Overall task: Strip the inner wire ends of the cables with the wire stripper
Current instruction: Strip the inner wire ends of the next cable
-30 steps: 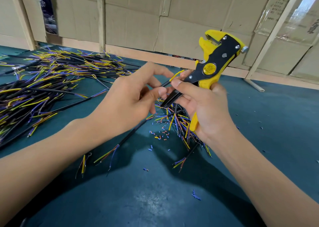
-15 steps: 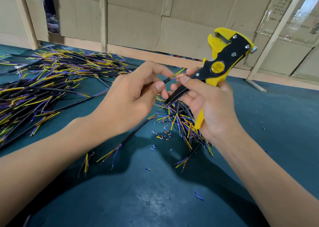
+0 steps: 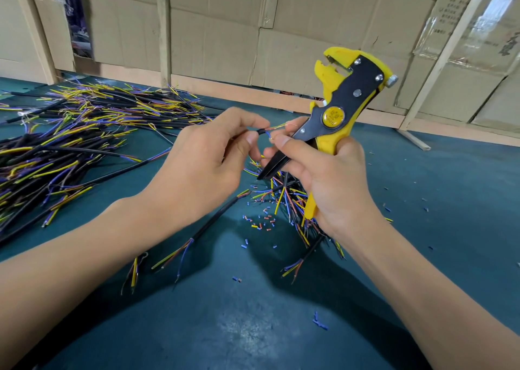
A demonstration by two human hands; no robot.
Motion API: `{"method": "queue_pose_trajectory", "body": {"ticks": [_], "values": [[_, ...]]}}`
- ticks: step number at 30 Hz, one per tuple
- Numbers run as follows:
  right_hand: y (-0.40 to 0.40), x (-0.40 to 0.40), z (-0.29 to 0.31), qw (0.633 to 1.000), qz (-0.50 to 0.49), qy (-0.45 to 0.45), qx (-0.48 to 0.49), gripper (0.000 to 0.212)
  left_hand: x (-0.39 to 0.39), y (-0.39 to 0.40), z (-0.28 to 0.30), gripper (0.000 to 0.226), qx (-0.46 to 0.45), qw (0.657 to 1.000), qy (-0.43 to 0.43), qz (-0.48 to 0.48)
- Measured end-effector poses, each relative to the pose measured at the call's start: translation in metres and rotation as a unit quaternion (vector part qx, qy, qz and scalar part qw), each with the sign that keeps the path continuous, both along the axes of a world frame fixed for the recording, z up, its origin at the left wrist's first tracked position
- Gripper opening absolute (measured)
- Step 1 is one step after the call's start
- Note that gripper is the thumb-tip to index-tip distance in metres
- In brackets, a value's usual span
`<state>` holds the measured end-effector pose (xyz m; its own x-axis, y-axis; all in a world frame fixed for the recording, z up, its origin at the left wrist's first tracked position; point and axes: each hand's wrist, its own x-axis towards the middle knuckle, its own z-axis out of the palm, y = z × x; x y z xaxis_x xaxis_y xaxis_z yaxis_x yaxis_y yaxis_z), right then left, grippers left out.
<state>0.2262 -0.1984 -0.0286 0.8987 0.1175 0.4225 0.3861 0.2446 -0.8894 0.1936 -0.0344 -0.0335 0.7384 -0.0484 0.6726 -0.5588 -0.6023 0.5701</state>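
Here the left hand pinched the black-sheathed cable end (mid-air, above the table); the right hand, gripping the yellow-and-black wire stripper, fingered its thin cores, which might fray or snap.

cardboard wall, green table

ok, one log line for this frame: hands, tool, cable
left hand: pinches cable end | right hand: grips wire stripper, fingers at inner wires | stripper off the wires
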Motion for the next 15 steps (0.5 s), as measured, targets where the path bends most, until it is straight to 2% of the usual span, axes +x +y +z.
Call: {"method": "queue_pose_trajectory", "body": {"ticks": [3, 7, 10, 15], "values": [[-0.001, 0.0, 0.001, 1.0, 0.001, -0.007, 0.016, 0.01, 0.001, -0.003, -0.001, 0.021, -0.045, 0.999, 0.008, -0.011], [-0.006, -0.001, 0.005, 0.993, 0.089, 0.036, 0.072, 0.007, 0.001, -0.007, 0.002, 0.017, -0.156, 0.986, 0.027, -0.053], [-0.009, -0.002, 0.005, 0.984, 0.16, 0.057, 0.049, 0.004, 0.002, -0.004, 0.008, 0.018, -0.244, 0.967, 0.027, -0.06], [-0.008, -0.006, 0.001, 0.964, 0.254, 0.072, -0.042, 0.003, 0.004, 0.005, 0.016, 0.017, -0.298, 0.953, 0.021, -0.049]]}}
